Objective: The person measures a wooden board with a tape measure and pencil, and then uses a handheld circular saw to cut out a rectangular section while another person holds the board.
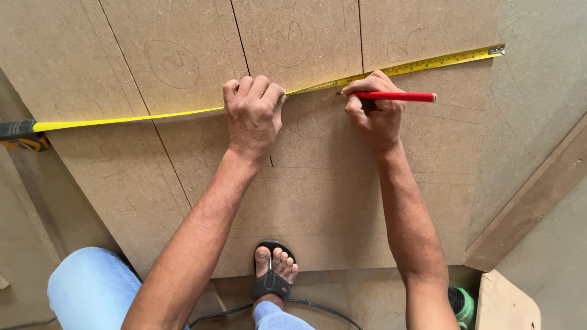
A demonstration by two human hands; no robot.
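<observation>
— How were the hands set?

— Both arms reached far across the brown board [342,201]. The left hand [253,113] was curled knuckles-up, pressing the yellow tape measure [153,115] flat against the board. The right hand [374,113] was clenched around a red pencil [394,96], which lay nearly level with its tip pointing left and meeting the tape just right of the left hand.

— Where did the tape run?

— From its case [21,135] at the left edge, rising slightly to its end hook [496,49] at the board's far right corner.

— And the room around?

— The board's near edge ended just above a sandalled foot [275,269]. A wooden strip [532,201] slanted along the right side, and a black cable [318,307] curved over the floor near the foot. Bare board lay between the forearms.
</observation>
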